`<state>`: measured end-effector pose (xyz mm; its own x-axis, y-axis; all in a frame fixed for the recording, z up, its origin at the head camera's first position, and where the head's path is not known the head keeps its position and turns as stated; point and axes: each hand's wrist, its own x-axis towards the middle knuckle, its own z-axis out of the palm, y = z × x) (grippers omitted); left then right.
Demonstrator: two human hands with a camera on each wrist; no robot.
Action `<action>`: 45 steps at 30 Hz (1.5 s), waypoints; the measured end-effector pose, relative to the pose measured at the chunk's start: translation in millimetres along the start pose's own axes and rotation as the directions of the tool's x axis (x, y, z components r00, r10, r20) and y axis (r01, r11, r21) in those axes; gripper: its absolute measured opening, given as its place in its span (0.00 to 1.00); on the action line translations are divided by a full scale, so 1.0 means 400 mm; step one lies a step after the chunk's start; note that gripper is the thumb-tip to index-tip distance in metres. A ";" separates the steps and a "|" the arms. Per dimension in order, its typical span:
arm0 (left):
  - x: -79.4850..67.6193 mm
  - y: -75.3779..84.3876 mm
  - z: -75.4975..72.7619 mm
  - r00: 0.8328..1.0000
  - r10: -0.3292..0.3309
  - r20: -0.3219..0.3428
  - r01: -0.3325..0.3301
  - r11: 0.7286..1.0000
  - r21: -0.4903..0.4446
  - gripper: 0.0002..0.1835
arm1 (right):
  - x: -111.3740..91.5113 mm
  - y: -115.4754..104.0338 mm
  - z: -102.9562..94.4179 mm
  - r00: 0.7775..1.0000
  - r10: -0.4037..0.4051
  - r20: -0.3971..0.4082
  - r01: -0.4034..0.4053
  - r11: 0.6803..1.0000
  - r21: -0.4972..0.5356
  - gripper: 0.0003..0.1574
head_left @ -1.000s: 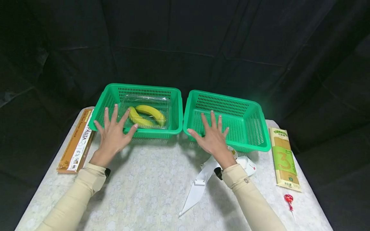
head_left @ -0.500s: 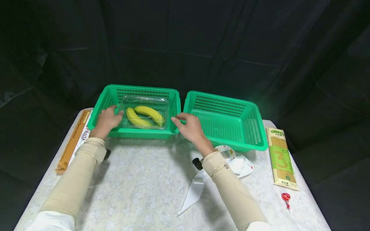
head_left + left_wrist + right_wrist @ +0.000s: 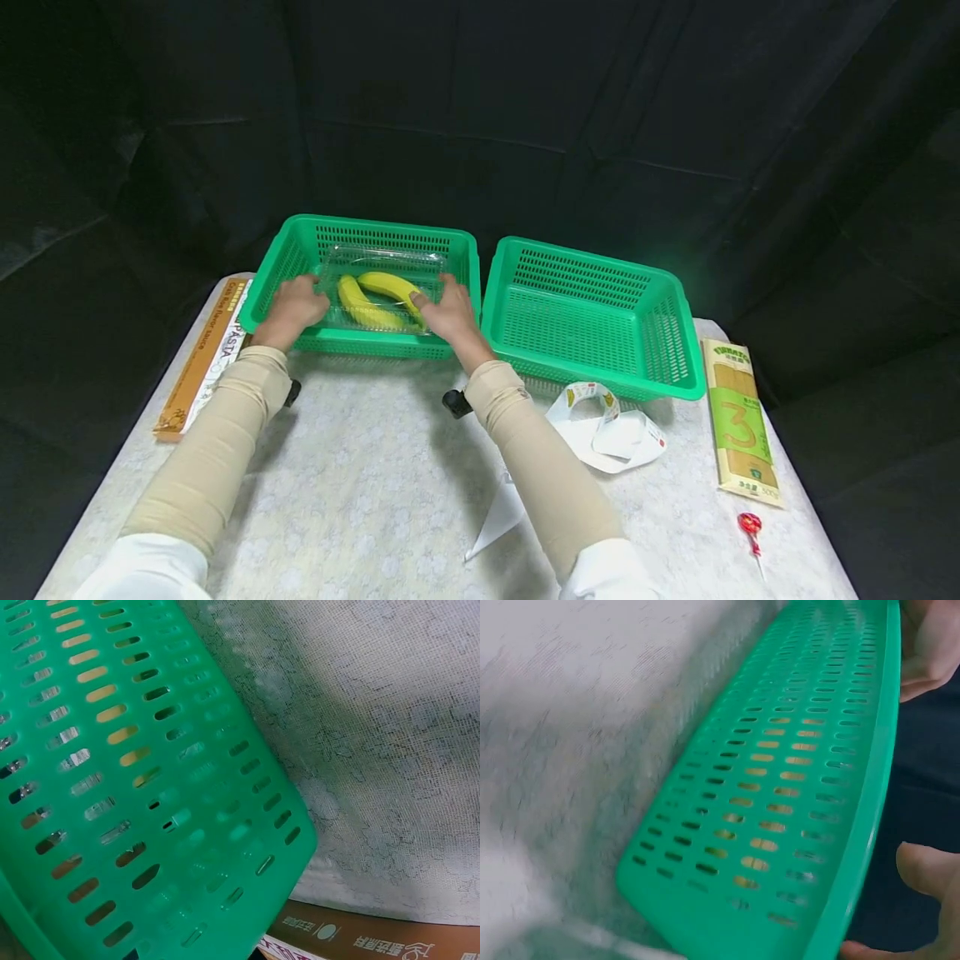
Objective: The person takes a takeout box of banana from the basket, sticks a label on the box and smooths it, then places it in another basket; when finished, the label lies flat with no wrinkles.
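Note:
A clear plastic box (image 3: 352,260) holding two bananas (image 3: 390,285) sits in the left green basket (image 3: 367,340). My left hand (image 3: 294,307) is at the box's left end, its fingertips lowered inside the basket and partly hidden. My right hand (image 3: 452,315) reaches over the front rim to the box's right end, with the thumb overlapping the box in the head view. Space shows between the right thumb (image 3: 922,868) and fingers in the right wrist view. Banana yellow shows through the basket's slots (image 3: 120,735) in the left wrist view.
Another green basket (image 3: 573,329) stands to the right. A curled white strip (image 3: 600,433) lies before it. A noodle packet (image 3: 741,421) and red lollipop (image 3: 749,523) lie at the right, and a pasta box (image 3: 206,358) at the left edge.
From spread above the baskets, both hands have lowered to the left basket. The right hand has moved left from the right basket to the clear box's right end; the left hand stays at its left end.

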<state>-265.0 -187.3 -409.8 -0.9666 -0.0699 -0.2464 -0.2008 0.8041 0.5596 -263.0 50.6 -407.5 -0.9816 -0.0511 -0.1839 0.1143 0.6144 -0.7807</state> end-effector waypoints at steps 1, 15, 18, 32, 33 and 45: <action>0.000 0.001 0.002 1.000 -0.006 -0.001 0.006 1.000 0.001 0.31 | 0.002 -0.002 0.003 0.999 0.037 0.026 -0.038 0.999 0.009 0.48; -0.009 -0.015 -0.007 1.000 0.014 0.010 -0.014 1.000 0.001 0.30 | 0.002 -0.004 0.020 0.991 0.067 0.112 -0.067 0.998 -0.008 0.54; -0.013 -0.027 -0.008 0.999 0.032 0.007 -0.032 0.999 -0.030 0.30 | 0.002 -0.001 0.018 0.993 0.066 0.095 -0.068 0.998 0.019 0.52; -0.138 0.028 -0.059 0.964 0.197 -0.176 -0.237 0.940 -0.246 0.29 | -0.130 -0.006 -0.069 0.964 -0.114 -0.241 0.166 0.964 0.209 0.41; -0.157 0.031 -0.065 0.960 0.205 -0.189 -0.251 0.933 -0.260 0.29 | -0.150 -0.006 -0.080 0.957 -0.128 -0.259 0.188 0.957 0.221 0.40; -0.388 -0.055 -0.062 0.955 0.281 -0.099 -0.297 0.878 -0.376 0.27 | -0.395 0.067 -0.130 0.927 -0.232 -0.294 0.309 0.917 0.252 0.30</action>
<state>-114.6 -208.8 -364.1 -0.9949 0.1007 -0.0003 0.0508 0.5046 0.8618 -113.0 116.0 -368.1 -0.9817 0.0415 0.1856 -0.1598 0.3492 -0.9233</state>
